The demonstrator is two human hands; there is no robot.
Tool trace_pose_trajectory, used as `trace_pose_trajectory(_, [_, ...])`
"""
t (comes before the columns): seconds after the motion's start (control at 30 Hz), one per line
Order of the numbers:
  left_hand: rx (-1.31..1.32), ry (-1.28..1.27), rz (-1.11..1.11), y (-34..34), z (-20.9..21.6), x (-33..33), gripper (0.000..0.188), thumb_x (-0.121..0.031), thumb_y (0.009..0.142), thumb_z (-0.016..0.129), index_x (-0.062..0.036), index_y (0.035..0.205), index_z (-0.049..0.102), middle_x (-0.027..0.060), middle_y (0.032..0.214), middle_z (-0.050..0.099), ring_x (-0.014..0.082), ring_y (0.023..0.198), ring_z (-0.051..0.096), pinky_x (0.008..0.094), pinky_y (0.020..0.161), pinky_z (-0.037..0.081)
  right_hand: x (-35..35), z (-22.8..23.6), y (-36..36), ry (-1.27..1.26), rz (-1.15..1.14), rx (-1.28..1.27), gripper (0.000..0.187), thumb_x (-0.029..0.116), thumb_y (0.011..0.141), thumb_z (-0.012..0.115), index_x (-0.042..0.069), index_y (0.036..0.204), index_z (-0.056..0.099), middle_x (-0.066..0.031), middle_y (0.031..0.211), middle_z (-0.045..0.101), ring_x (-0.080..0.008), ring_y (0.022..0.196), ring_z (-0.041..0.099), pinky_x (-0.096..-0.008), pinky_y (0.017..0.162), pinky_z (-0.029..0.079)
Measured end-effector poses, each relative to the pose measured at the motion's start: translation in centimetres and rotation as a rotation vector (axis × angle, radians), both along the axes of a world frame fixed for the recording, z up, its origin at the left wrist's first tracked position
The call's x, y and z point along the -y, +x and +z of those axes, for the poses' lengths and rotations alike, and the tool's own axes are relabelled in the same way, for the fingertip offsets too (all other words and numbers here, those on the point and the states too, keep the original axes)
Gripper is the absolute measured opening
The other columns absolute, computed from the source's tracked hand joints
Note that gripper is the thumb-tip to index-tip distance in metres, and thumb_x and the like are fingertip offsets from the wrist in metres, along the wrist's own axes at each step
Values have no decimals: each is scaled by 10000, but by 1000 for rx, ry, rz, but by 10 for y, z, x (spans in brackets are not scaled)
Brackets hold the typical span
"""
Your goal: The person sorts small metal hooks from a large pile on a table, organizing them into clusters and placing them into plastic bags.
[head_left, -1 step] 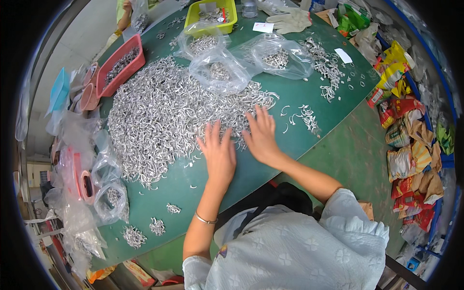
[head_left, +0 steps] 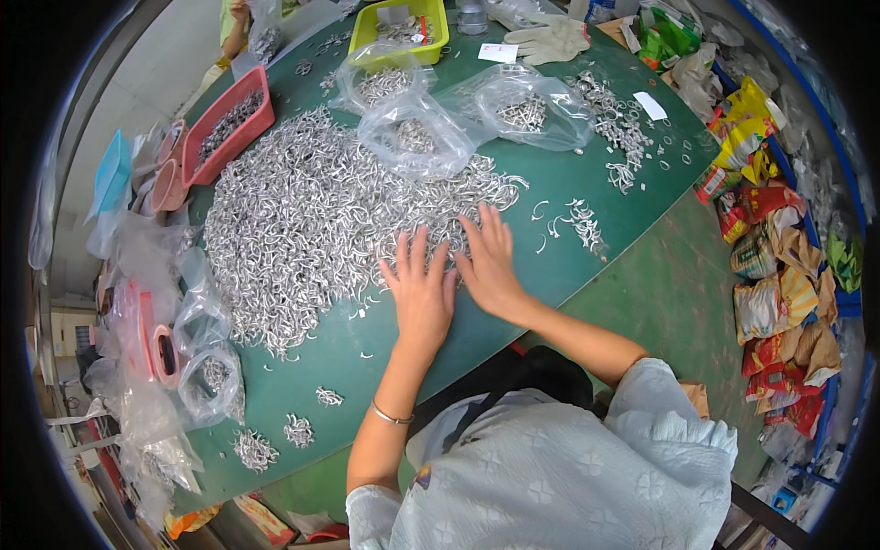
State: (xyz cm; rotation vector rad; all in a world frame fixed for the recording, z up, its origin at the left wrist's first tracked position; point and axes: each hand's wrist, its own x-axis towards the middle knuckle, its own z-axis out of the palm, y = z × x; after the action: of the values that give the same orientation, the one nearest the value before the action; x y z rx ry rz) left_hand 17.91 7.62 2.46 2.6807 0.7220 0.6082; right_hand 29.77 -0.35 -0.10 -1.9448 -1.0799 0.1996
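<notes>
A broad heap of small, curved silver metal pieces (head_left: 284, 220) covers the middle of the green table (head_left: 477, 357). At the heap's near right edge my left hand (head_left: 422, 291) lies palm down, fingers spread over the pieces. Close beside it, my right hand (head_left: 490, 266) rests with fingers stretched out, its fingertips on the same edge. Neither hand grips anything; what lies under the palms is hidden. A small loose group of curved pieces (head_left: 582, 225) sits to the right of my right hand.
A red bin (head_left: 261, 119) and a yellow-green bin (head_left: 365, 26) hold metal parts. Open plastic bags (head_left: 440, 165) stand behind the heap. Small piles (head_left: 254, 449) lie at the near left. A white glove (head_left: 550, 41) is at the back. Another person's hand (head_left: 240, 11) shows far left.
My left hand has shifted slightly right, and my right hand slightly left, so they are a little closer together. The heap looks much the same.
</notes>
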Motion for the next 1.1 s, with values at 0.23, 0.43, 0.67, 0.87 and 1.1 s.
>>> trace_pose_trajectory(0.23, [-114, 44, 33, -15, -10, -6, 412, -107, 886, 613, -103, 1296, 568, 126, 1521, 345, 395, 1428, 253, 723, 1067, 169, 23, 29, 1, 52, 264, -109, 509, 123, 911, 567, 26, 1390, 425, -221, 1515, 314, -466, 1430, 195, -556, 1154, 152])
trace_pose_trajectory(0.43, [-48, 36, -199, 16, 0, 25, 484, -271, 818, 713, -150, 1271, 592, 95, 1506, 375, 387, 1423, 265, 748, 1033, 195, 28, 16, 55, -284, -63, 238, 558, 236, 978, 503, -79, 1413, 350, -331, 1489, 291, -490, 1419, 205, -557, 1164, 150])
trace_pose_trajectory(0.67, [-51, 176, -154, 15, -26, 8, 378, -240, 863, 639, -175, 1235, 621, 58, 1472, 418, 352, 1400, 302, 754, 1018, 200, 29, 29, 5, 25, 241, -233, 492, 126, 977, 493, -68, 1406, 351, -284, 1491, 315, -460, 1403, 277, -504, 1151, 238])
trace_pose_trajectory(0.87, [-125, 246, -155, -2, -22, -7, 413, -161, 851, 587, -210, 1261, 602, 48, 1465, 417, 331, 1391, 318, 742, 1030, 214, 16, 14, 8, 17, 167, -155, 509, 202, 986, 517, -55, 1405, 381, -247, 1539, 254, -422, 1451, 182, -469, 1168, 203])
trace_pose_trajectory(1.1, [7, 69, -139, -13, -21, -15, 440, -102, 881, 526, -165, 1315, 568, 84, 1442, 418, 284, 1394, 336, 742, 1048, 173, -3, 9, -36, 120, 216, -304, 554, 278, 1003, 498, -20, 1447, 352, -226, 1562, 237, -408, 1480, 103, -495, 1174, 161])
